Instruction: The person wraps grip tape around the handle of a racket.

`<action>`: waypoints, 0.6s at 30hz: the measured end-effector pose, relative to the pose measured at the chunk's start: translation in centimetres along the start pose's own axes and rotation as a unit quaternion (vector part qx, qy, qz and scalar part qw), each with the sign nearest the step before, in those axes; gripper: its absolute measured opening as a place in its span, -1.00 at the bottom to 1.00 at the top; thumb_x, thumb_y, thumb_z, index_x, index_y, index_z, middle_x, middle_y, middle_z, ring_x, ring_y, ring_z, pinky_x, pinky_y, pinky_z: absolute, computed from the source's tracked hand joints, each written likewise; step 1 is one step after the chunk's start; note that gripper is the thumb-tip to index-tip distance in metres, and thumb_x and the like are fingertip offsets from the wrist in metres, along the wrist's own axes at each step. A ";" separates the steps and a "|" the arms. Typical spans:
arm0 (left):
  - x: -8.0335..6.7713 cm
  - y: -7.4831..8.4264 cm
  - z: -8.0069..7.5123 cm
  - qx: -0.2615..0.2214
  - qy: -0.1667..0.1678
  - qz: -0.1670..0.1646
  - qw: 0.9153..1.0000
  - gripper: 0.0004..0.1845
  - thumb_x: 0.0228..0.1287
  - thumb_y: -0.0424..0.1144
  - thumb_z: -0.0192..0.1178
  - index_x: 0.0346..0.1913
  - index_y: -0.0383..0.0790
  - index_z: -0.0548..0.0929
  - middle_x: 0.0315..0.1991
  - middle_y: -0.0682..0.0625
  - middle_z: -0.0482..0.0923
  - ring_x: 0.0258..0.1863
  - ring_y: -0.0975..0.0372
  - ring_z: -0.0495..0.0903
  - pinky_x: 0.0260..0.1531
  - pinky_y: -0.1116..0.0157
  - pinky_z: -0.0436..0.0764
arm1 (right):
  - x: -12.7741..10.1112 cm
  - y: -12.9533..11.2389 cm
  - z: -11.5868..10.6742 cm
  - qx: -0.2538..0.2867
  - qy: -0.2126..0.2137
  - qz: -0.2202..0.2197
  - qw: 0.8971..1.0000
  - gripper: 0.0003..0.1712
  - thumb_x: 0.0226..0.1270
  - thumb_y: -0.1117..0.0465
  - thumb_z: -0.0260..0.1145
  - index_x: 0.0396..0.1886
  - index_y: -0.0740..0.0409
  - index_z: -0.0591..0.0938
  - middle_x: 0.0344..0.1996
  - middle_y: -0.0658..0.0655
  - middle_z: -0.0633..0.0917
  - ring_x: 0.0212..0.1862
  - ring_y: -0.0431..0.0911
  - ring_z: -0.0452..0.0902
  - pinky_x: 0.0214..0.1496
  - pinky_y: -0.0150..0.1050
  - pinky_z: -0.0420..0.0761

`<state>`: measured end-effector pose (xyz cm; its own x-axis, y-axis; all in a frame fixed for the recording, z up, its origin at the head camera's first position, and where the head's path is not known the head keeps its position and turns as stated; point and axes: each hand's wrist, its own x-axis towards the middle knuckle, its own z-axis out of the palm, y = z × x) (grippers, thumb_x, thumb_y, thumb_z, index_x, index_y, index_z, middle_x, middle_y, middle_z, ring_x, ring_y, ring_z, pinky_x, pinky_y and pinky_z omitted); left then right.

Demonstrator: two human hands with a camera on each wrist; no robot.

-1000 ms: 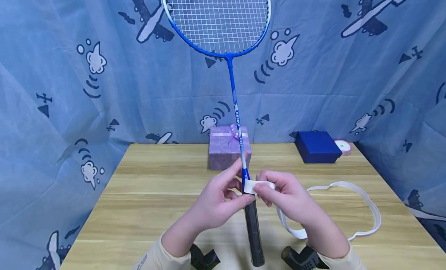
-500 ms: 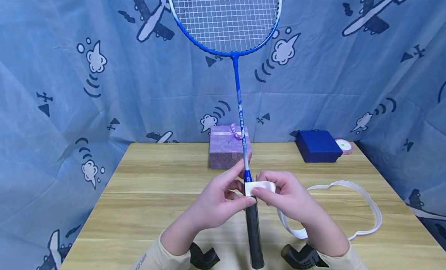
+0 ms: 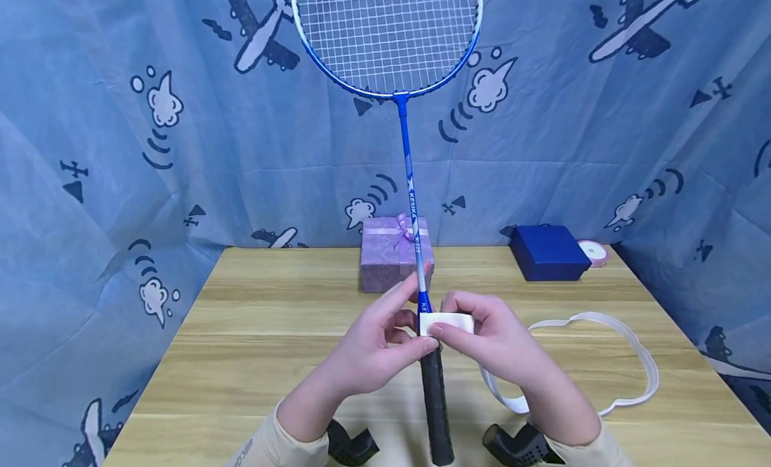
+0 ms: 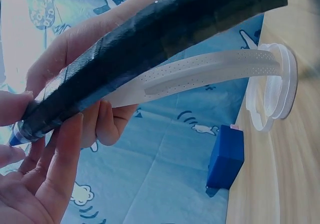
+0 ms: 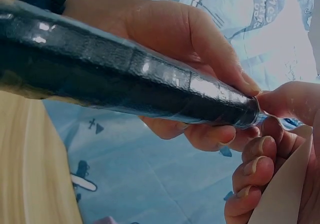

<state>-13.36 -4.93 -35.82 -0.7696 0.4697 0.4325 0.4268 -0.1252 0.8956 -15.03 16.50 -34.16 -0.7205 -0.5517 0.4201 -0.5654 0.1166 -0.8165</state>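
Observation:
A blue badminton racket (image 3: 411, 186) is held upright, leaning slightly; the top of its head runs out of the head view. My left hand (image 3: 382, 343) grips it where the blue cone meets the black handle (image 3: 436, 407), thumb in front and index finger up along the shaft. Between thumb and fingers, my right hand (image 3: 494, 336) pinches the end of a white grip tape (image 3: 452, 321), laid across the top of the handle. Perforations show on the tape (image 4: 200, 73) in the left wrist view. In the right wrist view, a flap of tape (image 5: 287, 184) hangs by the right fingers.
The tape's long loop (image 3: 647, 366) lies on the wooden table (image 3: 271, 320), right of the right arm. At the back stand a purple gift box (image 3: 391, 256), a blue box (image 3: 549, 253) and a ribbon spool (image 3: 593, 253). A patterned blue curtain (image 3: 241, 139) hangs behind.
The racket has swayed a little right, then slightly back left. The tape end now lies flatter across the handle top, with the right thumb nearer the handle.

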 end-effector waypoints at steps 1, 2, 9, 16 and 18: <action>0.0 0.0 0.0 -0.001 0.000 0.000 1.000 -0.06 0.31 -0.55 0.30 0.65 -0.01 0.14 0.18 -0.18 0.44 -0.25 0.30 0.67 -0.35 0.32 0.77 | 0.0 0.0 0.0 0.000 0.001 0.002 1.000 -0.76 0.34 0.48 0.37 -0.41 0.10 0.57 -0.64 0.07 0.41 -0.58 -0.20 0.31 -0.65 -0.29 0.33; 0.0 0.0 0.0 -0.003 0.000 0.001 1.000 -0.06 0.31 -0.55 0.30 0.65 0.01 0.14 0.19 -0.17 0.43 -0.24 0.30 0.68 -0.35 0.31 0.78 | 0.0 -0.1 0.0 0.002 0.001 0.003 1.000 -0.76 0.34 0.48 0.37 -0.40 0.10 0.57 -0.64 0.07 0.41 -0.58 -0.19 0.31 -0.65 -0.29 0.33; -0.1 -0.1 0.1 -0.012 -0.015 0.000 1.000 -0.07 0.34 -0.54 0.27 0.66 0.04 0.13 0.18 -0.18 0.43 -0.22 0.31 0.68 -0.29 0.19 0.81 | -0.1 -0.3 -0.1 0.022 -0.009 0.014 1.000 -0.78 0.34 0.49 0.35 -0.39 0.12 0.58 -0.63 0.09 0.41 -0.55 -0.18 0.34 -0.63 -0.27 0.36; -0.1 -0.2 0.2 -0.012 -0.026 -0.001 1.000 -0.09 0.36 -0.53 0.26 0.66 -0.02 0.12 0.21 -0.25 0.42 -0.21 0.33 0.67 -0.28 0.22 0.81 | -0.2 -0.3 -0.2 0.021 -0.013 0.002 1.000 -0.76 0.31 0.52 0.35 -0.42 0.12 0.57 -0.64 0.09 0.42 -0.55 -0.18 0.34 -0.62 -0.26 0.37; -0.1 -0.3 0.2 -0.008 -0.027 -0.003 1.000 -0.09 0.35 -0.53 0.26 0.66 -0.02 0.12 0.21 -0.25 0.43 -0.23 0.34 0.67 -0.29 0.24 0.80 | -0.2 -0.3 -0.2 0.020 -0.013 -0.002 1.000 -0.75 0.31 0.52 0.35 -0.43 0.12 0.56 -0.63 0.08 0.41 -0.55 -0.18 0.34 -0.62 -0.26 0.37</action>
<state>-13.32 -4.73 -36.13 -0.7452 0.5165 0.4219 0.4148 -0.1364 0.8996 -14.79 16.79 -33.91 -0.7071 -0.5731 0.4142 -0.5518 0.0810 -0.8300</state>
